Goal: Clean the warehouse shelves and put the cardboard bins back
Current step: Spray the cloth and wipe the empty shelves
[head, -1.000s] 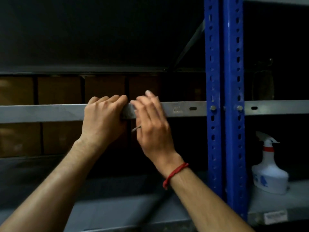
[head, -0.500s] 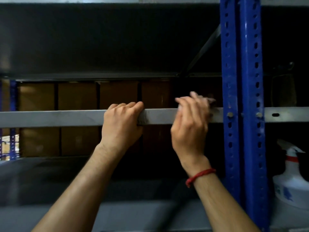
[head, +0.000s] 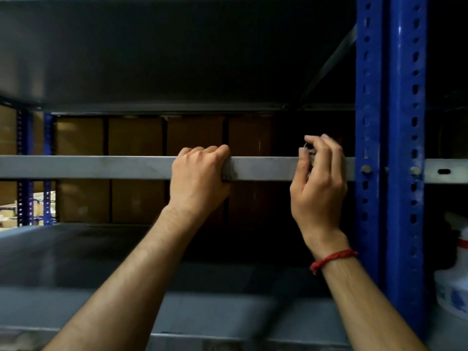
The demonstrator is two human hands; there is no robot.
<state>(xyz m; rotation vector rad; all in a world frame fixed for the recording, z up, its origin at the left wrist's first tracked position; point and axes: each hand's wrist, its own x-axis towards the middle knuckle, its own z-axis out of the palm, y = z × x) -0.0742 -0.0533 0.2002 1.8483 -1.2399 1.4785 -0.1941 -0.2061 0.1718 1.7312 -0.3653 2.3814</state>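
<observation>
My right hand (head: 319, 183), curled round a pale wad (head: 311, 155), has slid right along the rail (head: 101, 167) to the blue post (head: 367, 122). My left hand (head: 200, 171) grips the rail, which I judge nearly wiped.

I see the grey shelf rail (head: 101, 167) running level; brown cardboard bins (head: 136, 138) stand upright in a row behind it.

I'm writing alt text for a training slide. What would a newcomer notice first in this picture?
In the middle, the left hand grips the grey rail, and the right hand pinches a small pale wad, too blurred to name, near the rail's right end. Next comes the bright blue post on the right, then the row of brown cardboard bins behind the rail.
</observation>
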